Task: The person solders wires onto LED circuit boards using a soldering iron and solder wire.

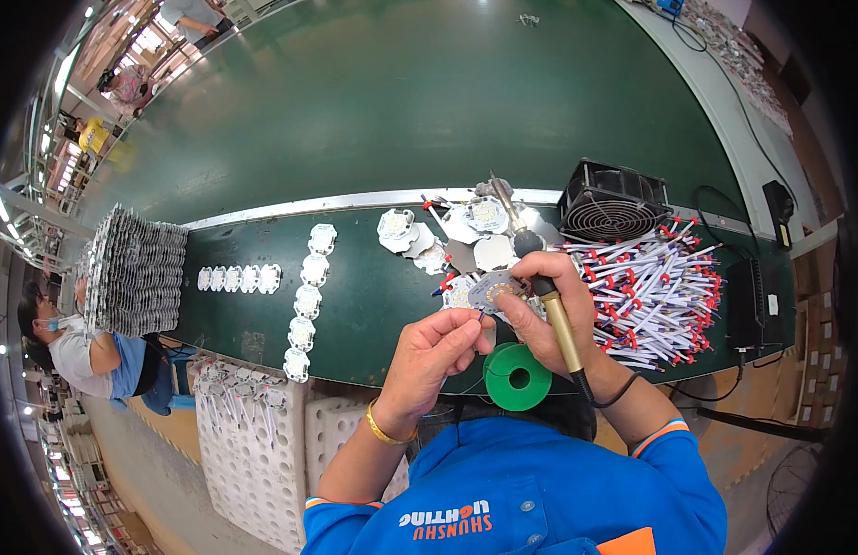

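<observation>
We see the right hand (549,310) closed around a yellow-handled soldering iron (540,277) and pinching a small round white LED board (492,289), just above the green solder spool (516,376), steadying both together. The left hand (438,356) nips a thin wire (481,315) toward that board. The joint itself is too small to make out.

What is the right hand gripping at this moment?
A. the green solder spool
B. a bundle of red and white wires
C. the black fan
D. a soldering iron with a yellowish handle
D: the right hand is wrapped around the soldering iron, while the green solder spool, the pile of wires and the black fan lie untouched nearby.
</observation>
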Action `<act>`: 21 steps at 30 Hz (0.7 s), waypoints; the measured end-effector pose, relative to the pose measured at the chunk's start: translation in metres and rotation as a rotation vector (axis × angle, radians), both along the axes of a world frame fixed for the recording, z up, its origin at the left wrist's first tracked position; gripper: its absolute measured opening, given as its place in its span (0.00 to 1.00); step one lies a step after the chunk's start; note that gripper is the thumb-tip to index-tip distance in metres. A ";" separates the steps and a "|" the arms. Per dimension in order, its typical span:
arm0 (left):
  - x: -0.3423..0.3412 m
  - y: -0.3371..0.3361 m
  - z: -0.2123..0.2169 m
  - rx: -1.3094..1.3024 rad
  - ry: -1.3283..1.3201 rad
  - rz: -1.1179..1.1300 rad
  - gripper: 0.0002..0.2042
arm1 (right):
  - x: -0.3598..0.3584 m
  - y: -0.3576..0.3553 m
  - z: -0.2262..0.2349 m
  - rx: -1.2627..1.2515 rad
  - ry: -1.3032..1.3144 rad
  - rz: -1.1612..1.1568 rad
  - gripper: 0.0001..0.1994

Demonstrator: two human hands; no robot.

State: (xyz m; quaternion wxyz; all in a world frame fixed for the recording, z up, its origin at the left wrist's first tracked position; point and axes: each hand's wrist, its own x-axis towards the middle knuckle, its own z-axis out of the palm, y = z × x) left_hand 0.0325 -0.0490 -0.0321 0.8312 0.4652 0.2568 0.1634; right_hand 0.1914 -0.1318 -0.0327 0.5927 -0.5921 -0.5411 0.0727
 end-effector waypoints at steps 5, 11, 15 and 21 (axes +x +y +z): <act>0.001 -0.002 0.000 -0.028 -0.003 0.013 0.11 | -0.001 -0.001 -0.001 0.001 0.011 -0.006 0.16; -0.001 0.000 -0.004 -0.095 -0.022 -0.020 0.10 | 0.005 0.001 -0.001 0.077 -0.103 0.109 0.16; 0.000 0.003 -0.006 -0.088 -0.015 -0.014 0.09 | 0.009 0.008 0.003 0.186 -0.189 0.185 0.18; -0.003 0.002 -0.007 -0.082 -0.003 0.017 0.08 | 0.005 0.010 0.008 0.208 -0.313 0.232 0.20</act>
